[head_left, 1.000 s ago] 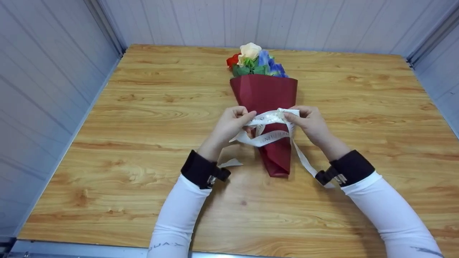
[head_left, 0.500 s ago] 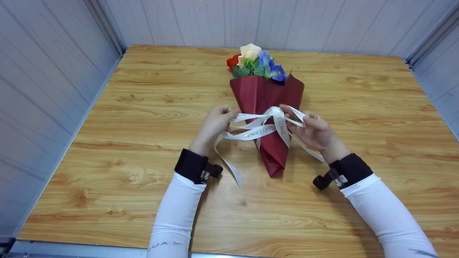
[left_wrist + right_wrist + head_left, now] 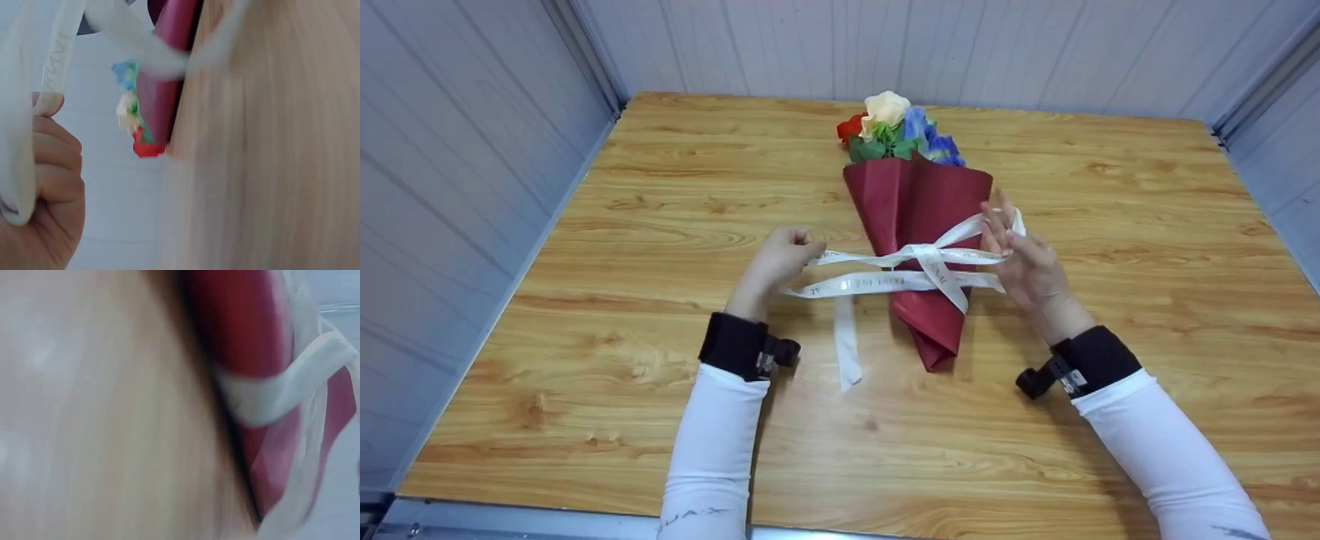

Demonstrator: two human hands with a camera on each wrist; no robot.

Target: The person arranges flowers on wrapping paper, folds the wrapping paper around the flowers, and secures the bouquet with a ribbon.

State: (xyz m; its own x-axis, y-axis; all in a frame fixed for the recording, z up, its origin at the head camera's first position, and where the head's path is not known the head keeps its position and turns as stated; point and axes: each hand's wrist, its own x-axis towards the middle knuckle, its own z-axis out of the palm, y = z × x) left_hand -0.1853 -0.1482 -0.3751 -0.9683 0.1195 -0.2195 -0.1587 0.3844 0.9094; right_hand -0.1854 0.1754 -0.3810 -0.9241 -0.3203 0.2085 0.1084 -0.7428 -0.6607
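A white printed ribbon [image 3: 877,283] is tied round a bouquet in dark red wrapping paper [image 3: 952,195], with a crossing or knot on its front. My left hand [image 3: 776,262], left of the bouquet, pinches one ribbon strand between thumb and curled fingers. The left wrist view shows those fingers curled, with the ribbon [image 3: 56,62] rising from the thumb tip. On the bouquet's right side, my right hand [image 3: 1035,277] holds a ribbon loop at the thumb, its other fingers fairly straight. The right wrist view shows the ribbon [image 3: 281,396] across the wrapping, but not the hand.
Cream [image 3: 886,109], red [image 3: 851,129] and blue flowers [image 3: 941,148] stick out of the wrapping's wide end. A ribbon tail [image 3: 846,345] hangs down left of the bouquet's narrow end. The bouquet lies on a wooden table [image 3: 660,420], with pale panel walls [image 3: 780,45] around it.
My left hand has moved left, drawing the ribbon strands out long. My right hand has moved slightly right with a loop. The wrapping's right flap rose, then settled; the crossing now shows.
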